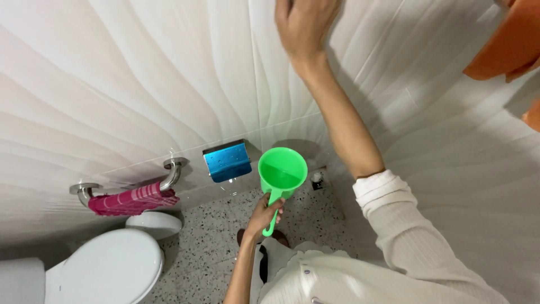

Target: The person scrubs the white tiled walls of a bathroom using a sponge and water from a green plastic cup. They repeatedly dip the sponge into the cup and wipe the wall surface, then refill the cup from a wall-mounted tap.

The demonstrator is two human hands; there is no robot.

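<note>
1. Wall (140, 73) of white, wave-ribbed tile fills most of your view, meeting a second tiled wall at a corner on the right.
2. Floor (214, 242) of speckled terrazzo lies below, between the walls.
3. Your white long-sleeved top shows at the bottom right, the sleeve pushed up on your right forearm.
4. A white toilet (107, 270) with its lid shut sits at the lower left.
5. An orange cloth (509, 42) hangs at the upper right edge.
6. Your right hand (304, 25) reaches high and lies flat against the wall tile, fingers together and holding nothing.
7. A steel grab rail (171, 171) is fixed to the wall above the toilet, with a pink checked cloth (132, 200) draped over it.
8. A green plastic dipper (282, 169) hangs in the air in front of you, over the floor, its round bowl facing up and just right of a blue wall-mounted holder (226, 160).
9. Your left hand (263, 217) has its fingers closed around the dipper's handle.
10. A small drain fitting (318, 178) sits in the floor corner.
</note>
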